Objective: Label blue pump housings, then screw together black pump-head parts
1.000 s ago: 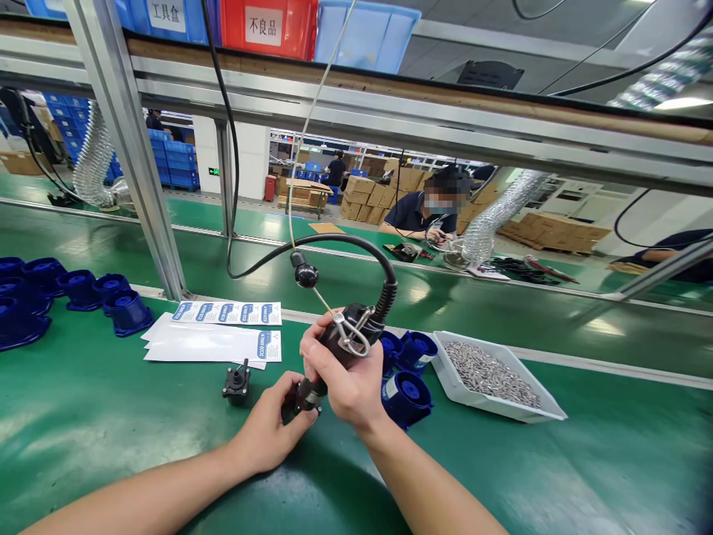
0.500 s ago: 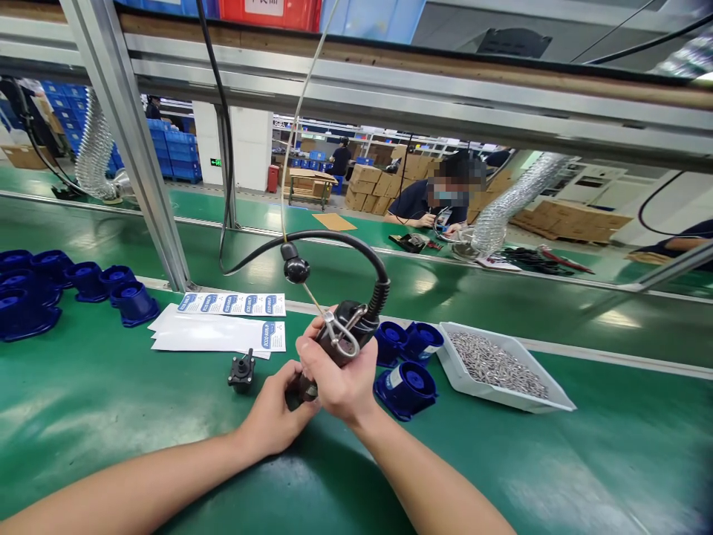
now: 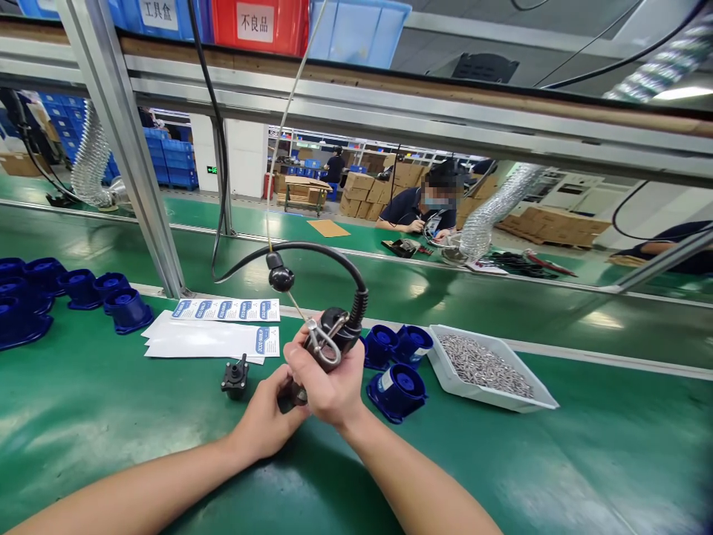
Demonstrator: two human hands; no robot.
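My right hand [image 3: 333,386] is wrapped around a black corded electric screwdriver [image 3: 336,321], which tilts with its cable end up and away from me. A metal hook at its top hangs from a thin line with a black ball [image 3: 281,279]. My left hand [image 3: 266,417] is closed around a dark part [image 3: 287,399] at the screwdriver's lower end; most of that part and the tool's tip are hidden by my fingers. Just left of it, a small black square housing [image 3: 235,377] with corner screws and a short spout stands on the green bench.
Blue label sheets [image 3: 212,343] lie behind the housing. Blue plastic cups [image 3: 396,391] stand right of my hands, more [image 3: 127,308] at far left. A white tray [image 3: 440,368] holds many small screws. A metal post [image 3: 134,171] rises at left. A co-worker [image 3: 417,204] sits across the bench.
The view has tilted slightly up and shifted right, so the bench items appear a little further left. Both hands keep the same hold on the screwdriver and the dark part.
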